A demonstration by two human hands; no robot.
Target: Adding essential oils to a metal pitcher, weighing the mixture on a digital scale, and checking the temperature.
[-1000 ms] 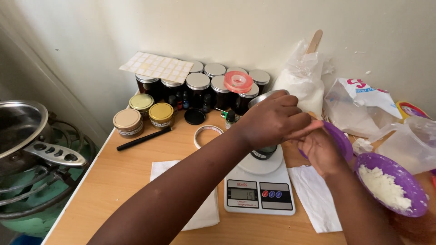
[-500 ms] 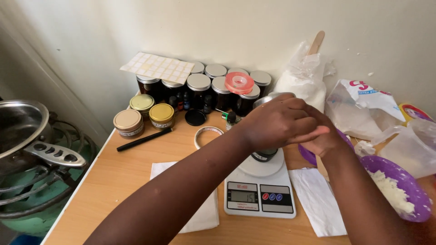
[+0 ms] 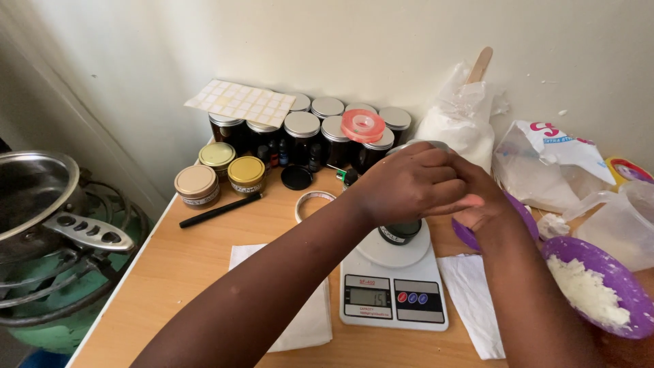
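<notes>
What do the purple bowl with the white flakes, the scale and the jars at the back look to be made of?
The purple bowl looks like plastic: even colour, thin rim with a soft sheen. The kitchen scale seems to be white glossy plastic, with a grey display. The dark jars are probably glass, since they shine darkly, and their lids look like brushed silver metal. The white flakes appear waxy, though that is uncertain.

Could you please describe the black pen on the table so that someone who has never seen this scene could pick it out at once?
Start at the cluster of dark lidded jars against the wall at the back of the wooden table. In front of its left end sit three short tins with gold lids. The black pen lies just in front of them, flat and slanted: the only long, thin, all-black thing among round containers.
</notes>
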